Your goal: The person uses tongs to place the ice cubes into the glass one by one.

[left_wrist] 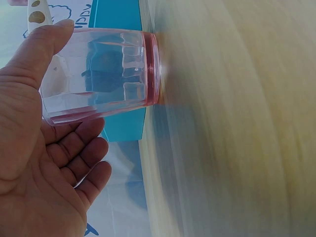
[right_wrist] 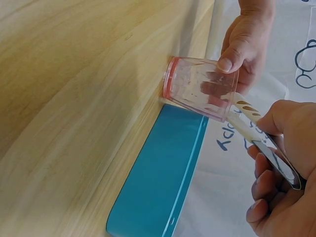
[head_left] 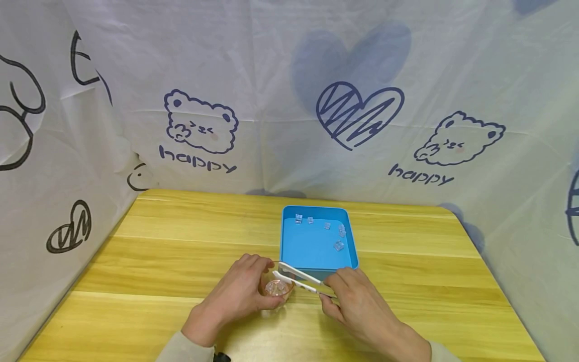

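Observation:
A small clear pink-tinted glass [head_left: 277, 289] [left_wrist: 101, 74] [right_wrist: 200, 89] stands on the wooden table [head_left: 158, 251], with clear cubes inside it. My left hand [head_left: 239, 294] [left_wrist: 39, 163] [right_wrist: 244, 44] curls round the glass from the left. My right hand [head_left: 357, 301] [right_wrist: 284, 173] pinches white plastic tongs [head_left: 300, 279] [right_wrist: 256, 133], whose tips lie over the rim of the glass. Just behind stands a blue tray [head_left: 287, 251] [right_wrist: 163, 182] [left_wrist: 118, 15] with several clear cubes [head_left: 338, 245] near its far and right sides.
White cloth printed with bears, hearts and "happy" [head_left: 199, 125] hangs behind and on both sides of the table. Bare wood lies to the left and right of the tray.

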`<state>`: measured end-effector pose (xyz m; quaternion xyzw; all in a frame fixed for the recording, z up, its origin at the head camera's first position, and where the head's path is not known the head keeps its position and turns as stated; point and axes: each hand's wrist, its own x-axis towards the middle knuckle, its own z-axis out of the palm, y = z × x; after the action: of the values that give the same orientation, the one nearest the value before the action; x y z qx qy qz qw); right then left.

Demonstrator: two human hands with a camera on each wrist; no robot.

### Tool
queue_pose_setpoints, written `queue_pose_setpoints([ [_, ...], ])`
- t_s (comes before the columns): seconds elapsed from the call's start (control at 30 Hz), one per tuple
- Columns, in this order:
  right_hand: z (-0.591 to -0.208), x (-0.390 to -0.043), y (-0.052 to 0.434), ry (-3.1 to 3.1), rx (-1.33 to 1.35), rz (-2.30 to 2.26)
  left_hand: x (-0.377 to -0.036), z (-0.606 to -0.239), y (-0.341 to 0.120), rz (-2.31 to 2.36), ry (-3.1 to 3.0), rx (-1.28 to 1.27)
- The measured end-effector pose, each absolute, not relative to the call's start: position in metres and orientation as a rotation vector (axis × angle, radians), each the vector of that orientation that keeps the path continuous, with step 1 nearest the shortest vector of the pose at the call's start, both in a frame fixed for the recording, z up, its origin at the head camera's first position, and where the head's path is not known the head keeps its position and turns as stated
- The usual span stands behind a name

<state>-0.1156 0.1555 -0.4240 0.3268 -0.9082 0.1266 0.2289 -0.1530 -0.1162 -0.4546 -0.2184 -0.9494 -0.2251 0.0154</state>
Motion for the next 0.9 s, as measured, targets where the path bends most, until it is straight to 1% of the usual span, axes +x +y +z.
queue_pose_setpoints([
  [0.4,-0.413,-0.125,0.163,-2.426,0.84,0.388,-0.152,-0.454,-0.117,-0.715,-2.954,-0.681],
  [0.9,-0.407,-0.134,0.18,-2.615,0.541,0.129,-0.152,-0.455,-0.116,-0.727,-2.955,-0.679],
])
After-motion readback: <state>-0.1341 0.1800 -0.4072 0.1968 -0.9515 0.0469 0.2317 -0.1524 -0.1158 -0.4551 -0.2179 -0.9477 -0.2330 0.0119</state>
